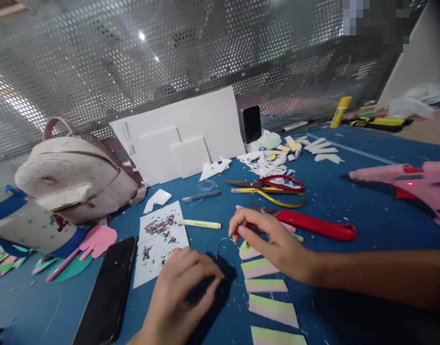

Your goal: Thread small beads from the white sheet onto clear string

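Note:
My left hand (pixel 182 292) rests low on the blue table (pixel 349 206), fingers curled and pinched on one end of a thin wire loop (pixel 225 242). My right hand (pixel 268 239) reaches in from the right and pinches the other end of that wire between thumb and forefinger. Under my right hand runs a row of pink-and-green foam strips (pixel 272 309). A white sheet with small coloured bits (pixel 158 239) lies just left of my hands, with a pale yellow pen (pixel 200 224) beside it.
A black phone (pixel 108 292) lies at the lower left, a pink backpack (pixel 76 175) behind it. A red utility knife (pixel 313 225), red and yellow scissors (pixel 277 189) and a pink glue gun (pixel 407 184) sit to the right. White foam boards (pixel 184 134) lean on the mesh wall.

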A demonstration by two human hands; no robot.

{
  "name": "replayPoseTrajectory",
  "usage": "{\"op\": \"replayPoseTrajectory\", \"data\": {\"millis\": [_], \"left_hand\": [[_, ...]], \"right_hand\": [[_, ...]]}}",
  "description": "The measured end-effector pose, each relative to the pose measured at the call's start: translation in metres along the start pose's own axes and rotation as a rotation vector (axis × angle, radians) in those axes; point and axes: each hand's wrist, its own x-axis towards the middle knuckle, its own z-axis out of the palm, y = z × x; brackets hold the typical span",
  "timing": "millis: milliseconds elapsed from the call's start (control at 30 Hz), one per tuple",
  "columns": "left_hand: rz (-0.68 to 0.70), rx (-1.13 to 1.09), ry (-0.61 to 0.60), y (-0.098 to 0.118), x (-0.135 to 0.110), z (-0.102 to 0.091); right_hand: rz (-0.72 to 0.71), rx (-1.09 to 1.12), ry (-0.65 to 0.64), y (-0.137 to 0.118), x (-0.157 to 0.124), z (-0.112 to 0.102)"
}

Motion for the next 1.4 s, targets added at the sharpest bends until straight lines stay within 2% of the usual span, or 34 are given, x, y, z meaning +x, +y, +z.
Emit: {"op": "replayPoseTrajectory", "data": {"millis": [100,267,433,600,700,867,967,1167,1300,1400], "left_hand": [[-0.184,-0.213,0.074,0.003,0.001,-0.001],[-0.404,-0.384,0.000,0.000,-0.002,0.007],[-0.513,-0.509,-0.005,0.000,-0.003,0.015],[-0.525,-0.549,0.021,0.002,-0.005,0.020],[-0.542,-0.574,0.081,0.002,-0.006,0.021],[-0.574,-0.665,0.247,0.006,-0.007,0.020],[-0.549,-0.655,0.276,0.008,-0.008,0.019],[-0.478,-0.564,0.283,0.006,-0.012,0.015],[-0.387,-0.505,0.250,0.003,-0.013,0.012],[-0.344,-0.490,0.227,0.002,-0.014,0.011]], "right_hand": [[-0.060,-0.050,-0.060,-0.001,0.000,-0.001],[-0.201,-0.069,-0.279,-0.004,0.001,0.000],[-0.241,-0.053,-0.298,-0.003,0.002,0.001],[-0.267,-0.013,-0.259,-0.001,0.002,0.001],[-0.242,0.028,-0.228,0.000,0.001,0.001],[-0.007,0.061,-0.203,-0.001,-0.002,0.000],[0.082,0.050,-0.238,-0.003,-0.002,-0.002],[-0.064,-0.021,-0.273,-0.002,0.001,-0.001],[-0.193,-0.077,-0.350,-0.003,0.001,0.001],[-0.233,-0.118,-0.372,-0.002,0.001,0.002]]}}
